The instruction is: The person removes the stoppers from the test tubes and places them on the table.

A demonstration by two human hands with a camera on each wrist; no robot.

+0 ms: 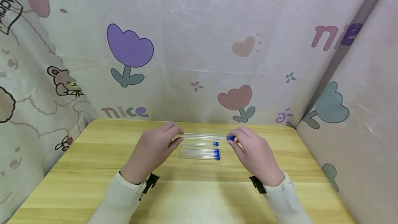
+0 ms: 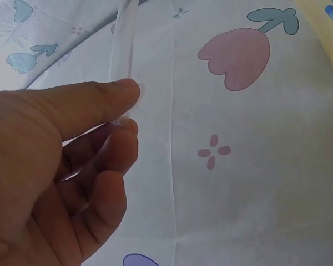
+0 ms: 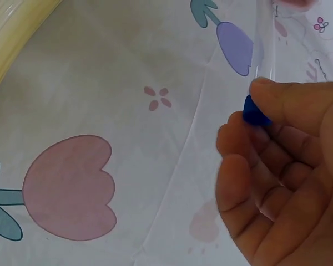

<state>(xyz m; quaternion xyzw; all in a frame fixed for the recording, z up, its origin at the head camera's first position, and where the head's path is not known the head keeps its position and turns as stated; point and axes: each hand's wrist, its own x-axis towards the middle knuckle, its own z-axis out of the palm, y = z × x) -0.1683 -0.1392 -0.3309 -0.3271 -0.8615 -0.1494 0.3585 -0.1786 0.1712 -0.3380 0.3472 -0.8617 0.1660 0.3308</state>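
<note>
A clear test tube (image 1: 203, 136) with a blue cap (image 1: 230, 138) is held level between both hands in the head view. My left hand (image 1: 160, 144) pinches its uncapped end between thumb and fingers, which also shows in the left wrist view, where the tube (image 2: 124, 50) runs upward from the thumb. My right hand (image 1: 253, 153) pinches the capped end. In the right wrist view the blue cap (image 3: 256, 112) shows between thumb and fingers. On the table just below lie more capped tubes: a single tube (image 1: 197, 145) and a close row of tubes (image 1: 199, 154), caps to the right.
The wooden table (image 1: 199, 196) ends at the back against a hanging cloth (image 1: 192, 44) printed with flowers. More printed cloth hangs along the left and right sides. A dark wrist strap with a mount (image 1: 151, 182) sits on the left wrist, another mount (image 1: 258, 184) on the right.
</note>
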